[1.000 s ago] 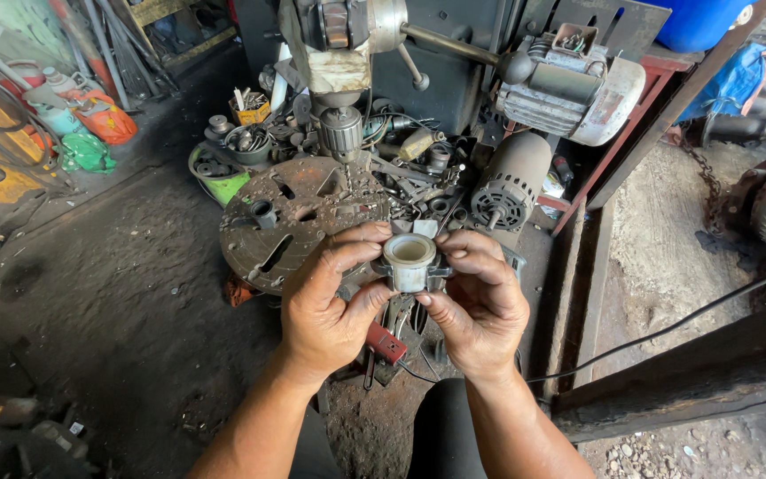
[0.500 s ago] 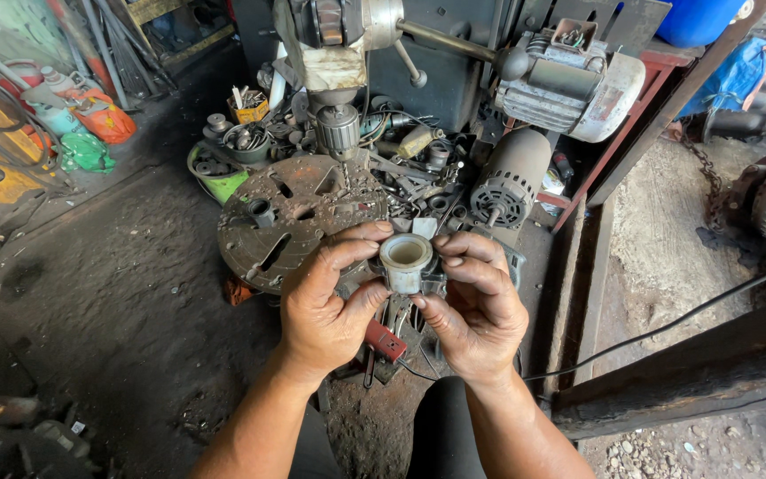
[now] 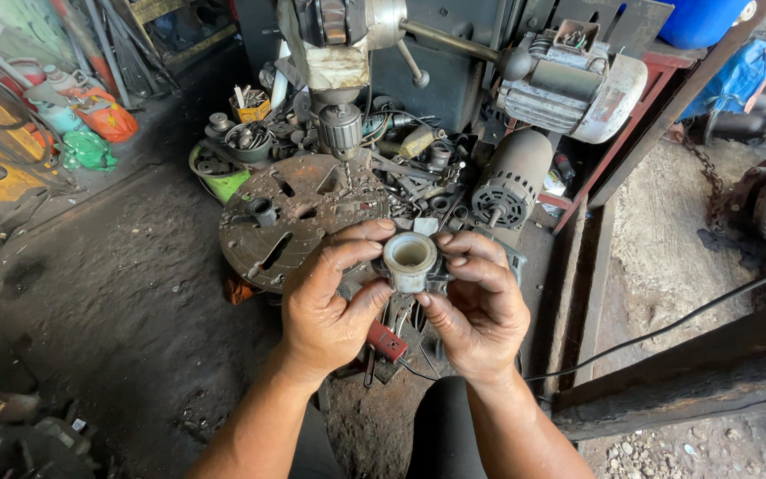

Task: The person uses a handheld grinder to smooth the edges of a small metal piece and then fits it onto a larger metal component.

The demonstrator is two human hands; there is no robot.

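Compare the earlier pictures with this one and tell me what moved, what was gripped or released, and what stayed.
Almost nothing changed. Both hands, left hand and right hand, keep the same grip on the short pale sleeve, open end up; nothing was picked up or let go. It stays in front of the round slotted drill table, under the drill chuck. The grey motor has not moved.

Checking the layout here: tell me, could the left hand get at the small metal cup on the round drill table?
Probably yes: the left hand sits just below the round drill table, nothing lies between it and the small metal cup, but it now helps hold the white sleeve.
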